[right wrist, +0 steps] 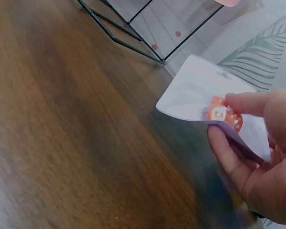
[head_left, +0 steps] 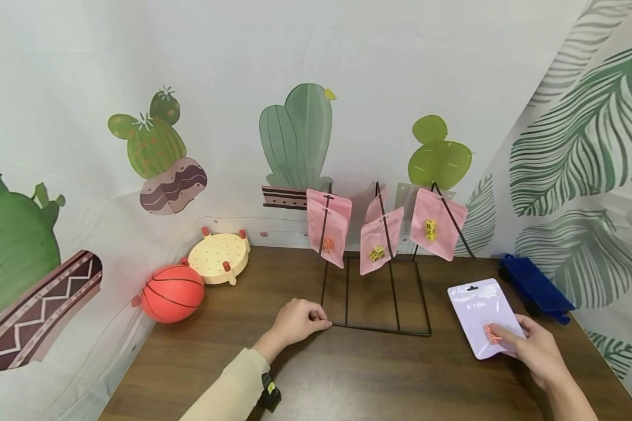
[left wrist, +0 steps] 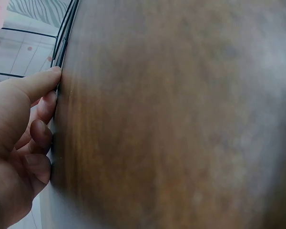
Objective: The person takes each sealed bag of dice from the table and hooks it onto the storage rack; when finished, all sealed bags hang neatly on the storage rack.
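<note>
My right hand (head_left: 539,348) pinches a pale lilac zip pouch (head_left: 474,301) by its lower right part, thumb over the orange dice (right wrist: 219,112) inside. The pouch's hang hole points away from me, toward the wall. At the front left corner of a black wire display rack (head_left: 384,331), the thumb and fingertips of my left hand (head_left: 296,321) grip the base wire. From the rack's prongs hang pink pouches: left ones with orange dice (head_left: 327,245), middle ones with yellow dice (head_left: 377,252), and a right one (head_left: 439,225) with yellow dice.
A red toy basketball (head_left: 172,293) sits at the table's left edge beside a round cream pegged board (head_left: 218,257). At the right edge lies a dark blue object (head_left: 537,286). Behind the wooden table (head_left: 347,380) hangs a cactus-printed cloth (head_left: 368,76).
</note>
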Available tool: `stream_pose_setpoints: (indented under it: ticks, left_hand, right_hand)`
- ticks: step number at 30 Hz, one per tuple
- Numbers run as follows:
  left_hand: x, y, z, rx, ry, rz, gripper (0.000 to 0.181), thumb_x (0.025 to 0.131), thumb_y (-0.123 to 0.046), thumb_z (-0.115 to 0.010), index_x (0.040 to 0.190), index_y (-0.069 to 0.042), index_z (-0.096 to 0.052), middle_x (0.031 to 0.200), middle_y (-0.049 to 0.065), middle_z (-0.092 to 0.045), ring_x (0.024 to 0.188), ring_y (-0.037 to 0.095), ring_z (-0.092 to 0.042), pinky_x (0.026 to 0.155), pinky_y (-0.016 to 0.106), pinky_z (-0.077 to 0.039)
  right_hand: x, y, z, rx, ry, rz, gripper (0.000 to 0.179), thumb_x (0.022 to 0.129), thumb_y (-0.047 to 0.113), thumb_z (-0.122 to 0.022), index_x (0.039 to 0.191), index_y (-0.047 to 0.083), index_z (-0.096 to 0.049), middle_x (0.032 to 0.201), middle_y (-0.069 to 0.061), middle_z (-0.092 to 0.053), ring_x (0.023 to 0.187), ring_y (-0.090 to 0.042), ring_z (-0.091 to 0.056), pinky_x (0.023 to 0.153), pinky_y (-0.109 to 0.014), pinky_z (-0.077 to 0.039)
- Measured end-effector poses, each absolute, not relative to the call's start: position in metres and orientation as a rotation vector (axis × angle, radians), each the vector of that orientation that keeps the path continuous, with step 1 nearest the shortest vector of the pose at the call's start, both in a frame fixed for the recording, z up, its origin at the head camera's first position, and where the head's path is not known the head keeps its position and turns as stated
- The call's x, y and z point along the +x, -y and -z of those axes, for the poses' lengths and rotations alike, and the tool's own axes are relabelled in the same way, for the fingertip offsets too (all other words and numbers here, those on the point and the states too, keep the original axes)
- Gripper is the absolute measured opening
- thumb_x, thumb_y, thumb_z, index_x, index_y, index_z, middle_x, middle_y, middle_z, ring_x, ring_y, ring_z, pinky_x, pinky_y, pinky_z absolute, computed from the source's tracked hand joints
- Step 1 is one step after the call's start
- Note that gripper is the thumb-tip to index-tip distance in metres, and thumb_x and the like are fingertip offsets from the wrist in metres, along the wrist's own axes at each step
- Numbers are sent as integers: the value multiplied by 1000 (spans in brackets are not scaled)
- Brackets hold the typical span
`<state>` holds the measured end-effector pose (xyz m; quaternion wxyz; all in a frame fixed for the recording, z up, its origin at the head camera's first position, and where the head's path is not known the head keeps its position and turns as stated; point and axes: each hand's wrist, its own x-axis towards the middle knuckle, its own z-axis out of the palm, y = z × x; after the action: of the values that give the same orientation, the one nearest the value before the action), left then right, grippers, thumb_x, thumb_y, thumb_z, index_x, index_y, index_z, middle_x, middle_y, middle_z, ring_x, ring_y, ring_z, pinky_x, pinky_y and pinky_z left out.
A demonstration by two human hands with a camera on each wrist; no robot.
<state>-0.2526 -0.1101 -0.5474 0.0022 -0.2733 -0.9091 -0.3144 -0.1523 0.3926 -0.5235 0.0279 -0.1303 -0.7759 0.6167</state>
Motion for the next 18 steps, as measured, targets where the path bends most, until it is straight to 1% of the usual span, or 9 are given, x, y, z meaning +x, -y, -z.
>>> stream_pose_setpoints:
  ticks: [2, 4, 5, 10, 18]
  left_hand:
    - [-253, 110, 547, -859, 2852, 988, 12, 89, -38, -83, 81, -33, -77, 70, -29, -61, 62, -4, -56, 59, 24, -45]
    - [-253, 110, 547, -865, 2848, 989, 12, 89, -37, -83, 81, -33, -77, 70, -28, -62, 62, -4, -56, 59, 24, -45]
    - [-253, 110, 547, -866, 2847, 987, 11, 89, -37, -83, 81, -33, -77, 70, -28, -62, 62, -4, -56, 58, 24, -45]
    - [-253, 110, 548, -867, 2834, 986, 11, 89, -36, -84, 81, -32, -77, 71, -27, -63, 62, -4, -56, 58, 24, -45]
    - [-253, 109, 546, -857, 2845, 977, 11, 88, -36, -84, 81, -32, -77, 70, -27, -62, 62, -4, -56, 58, 25, -45]
  right_hand:
    - [-151, -391, 523, -359, 2306, -1976, 23, 94, 7, -77, 113, 10, -64, 87, 4, -71, 73, -10, -70, 63, -29, -59]
    - [-150, -388, 522, -315, 2219, -2039, 23, 94, 4, -76, 106, 20, -66, 88, 6, -73, 74, -10, -71, 62, -28, -59]
    - [-149, -386, 521, -281, 2181, -2061, 24, 94, 1, -75, 105, 21, -66, 89, 7, -73, 74, -9, -70, 62, -27, -58]
    - [-145, -377, 513, -84, 1997, -2123, 32, 94, -11, -67, 109, 17, -68, 96, 7, -75, 78, -8, -72, 63, -25, -58]
    - [-139, -361, 496, 216, 1773, -2195, 45, 91, -27, -54, 118, 7, -66, 99, -3, -76, 82, -12, -74, 66, -26, -59]
